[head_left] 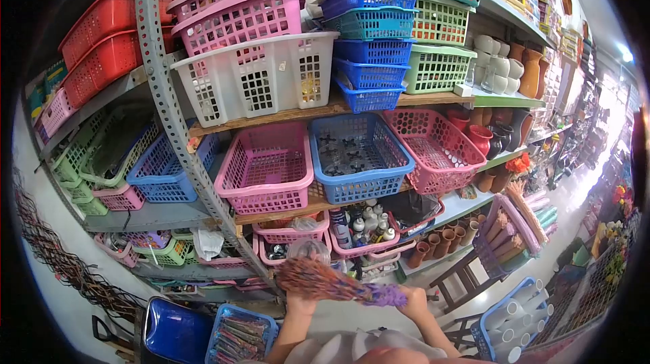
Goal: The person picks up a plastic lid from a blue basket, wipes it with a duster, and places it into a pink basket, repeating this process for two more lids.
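A long bundle of thin multicoloured strands [332, 286], mostly orange-brown with a purple end, stretches across the lower middle of the head view. My right hand [414, 303] is closed around its purple end. At the wider orange-brown end, my left hand [300, 304] grips it from below, its fingers partly hidden by the strands. Close beside my left forearm, a blue basket [271, 327] contains several bundles of mixed colours. Behind the bundle's left end shows a clear round container [309, 251].
Metal-framed shelves [162, 80] bear stacked pink, blue, green and white baskets. An empty pink basket [264, 195] and a blue basket [362, 191] sit on the middle shelf. To the right stand a wooden stool [467, 283] and a blue crate [477, 333] of white tubes.
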The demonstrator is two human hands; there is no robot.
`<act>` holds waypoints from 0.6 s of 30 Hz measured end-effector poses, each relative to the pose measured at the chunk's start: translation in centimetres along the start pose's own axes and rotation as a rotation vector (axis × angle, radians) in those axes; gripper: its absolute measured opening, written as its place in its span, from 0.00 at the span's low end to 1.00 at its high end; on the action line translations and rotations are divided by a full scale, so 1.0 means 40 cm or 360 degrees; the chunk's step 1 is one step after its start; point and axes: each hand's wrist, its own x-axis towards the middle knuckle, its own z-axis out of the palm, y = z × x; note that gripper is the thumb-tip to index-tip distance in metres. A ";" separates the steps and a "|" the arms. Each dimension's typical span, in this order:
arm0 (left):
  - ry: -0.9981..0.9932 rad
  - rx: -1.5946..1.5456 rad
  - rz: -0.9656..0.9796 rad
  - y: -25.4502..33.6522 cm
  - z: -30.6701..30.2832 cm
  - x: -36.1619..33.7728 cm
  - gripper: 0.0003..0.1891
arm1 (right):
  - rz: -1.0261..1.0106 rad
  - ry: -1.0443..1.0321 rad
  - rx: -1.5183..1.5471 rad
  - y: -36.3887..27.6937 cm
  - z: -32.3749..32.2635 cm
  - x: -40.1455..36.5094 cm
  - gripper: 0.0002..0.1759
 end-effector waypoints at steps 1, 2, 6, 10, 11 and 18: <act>-0.0003 -0.0039 -0.0015 0.006 -0.062 0.020 0.21 | 0.0101 -0.0011 -0.0132 -0.016 -0.005 0.004 0.11; -0.0001 -0.0040 -0.0015 0.002 -0.065 0.029 0.21 | 0.0102 -0.0013 -0.0133 -0.012 0.008 0.008 0.11; 0.0293 -0.0340 -0.0027 -0.017 -0.116 0.044 0.18 | 0.0225 0.0040 -0.0171 0.006 0.038 -0.004 0.14; 0.0112 -0.0049 0.0165 -0.026 -0.090 0.042 0.15 | 0.0034 0.0015 -0.0250 -0.041 0.004 0.013 0.12; 0.0136 -0.0353 -0.0046 -0.020 -0.091 0.052 0.17 | 0.0121 0.0092 -0.0234 -0.034 0.011 0.017 0.13; 0.0165 -0.0319 -0.0202 -0.042 -0.101 0.073 0.12 | 0.0116 0.0108 -0.0236 -0.001 0.017 -0.004 0.17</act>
